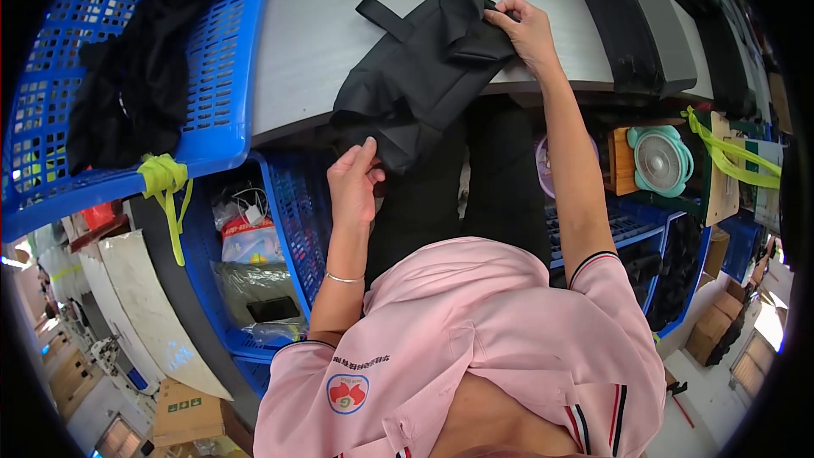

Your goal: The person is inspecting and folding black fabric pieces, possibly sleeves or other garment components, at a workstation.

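Note:
A black fabric piece (424, 68), creased and bag-like with a short strap loop at its upper left, lies partly on the grey tabletop (314, 25). Its lower end hangs over the near edge, above my lap. My right hand (524, 32) pinches the fabric at its upper right corner between thumb and fingers. At the lower left corner, my left hand (353, 181) has its fingers curled, the fingertips at the fabric's edge. The fold there hides part of that grip.
At the left stands a blue plastic basket (246, 76) with black cloth (136, 76). Below it, a blue crate (288, 229) holds plastic bags and a phone (271, 309). Black padded pieces (627, 25) lie on the table's right. A small turquoise fan (663, 161) sits below the tabletop.

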Available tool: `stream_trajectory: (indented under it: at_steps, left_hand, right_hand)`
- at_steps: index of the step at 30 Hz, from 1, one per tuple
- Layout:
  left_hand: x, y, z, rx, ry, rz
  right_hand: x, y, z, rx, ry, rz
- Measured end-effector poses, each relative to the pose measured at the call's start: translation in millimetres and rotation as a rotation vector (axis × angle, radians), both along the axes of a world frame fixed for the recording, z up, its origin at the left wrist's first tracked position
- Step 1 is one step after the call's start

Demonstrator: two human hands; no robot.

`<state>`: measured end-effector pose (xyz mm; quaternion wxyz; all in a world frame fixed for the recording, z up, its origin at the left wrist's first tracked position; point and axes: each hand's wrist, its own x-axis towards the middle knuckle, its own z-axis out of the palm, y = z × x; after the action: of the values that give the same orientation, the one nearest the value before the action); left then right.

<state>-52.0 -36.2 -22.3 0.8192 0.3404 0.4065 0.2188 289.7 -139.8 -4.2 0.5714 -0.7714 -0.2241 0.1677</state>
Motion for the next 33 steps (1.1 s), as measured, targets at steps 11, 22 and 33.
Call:
stream_trajectory:
  at_steps: [11, 22, 33]
  left_hand:
    - [15, 3, 1, 0.011, 0.054, 0.058]
    - [22, 8, 9, 0.063, 0.026, 0.027]
    - [-14, -20, 4, 0.254, 0.201, -0.091]
  right_hand:
    - [-2, -2, 1, 0.043, 0.069, -0.006]
    - [-4, -1, -8, 0.044, -0.101, -0.048]
    - [-21, -1, 0, -0.057, -0.332, -0.129]
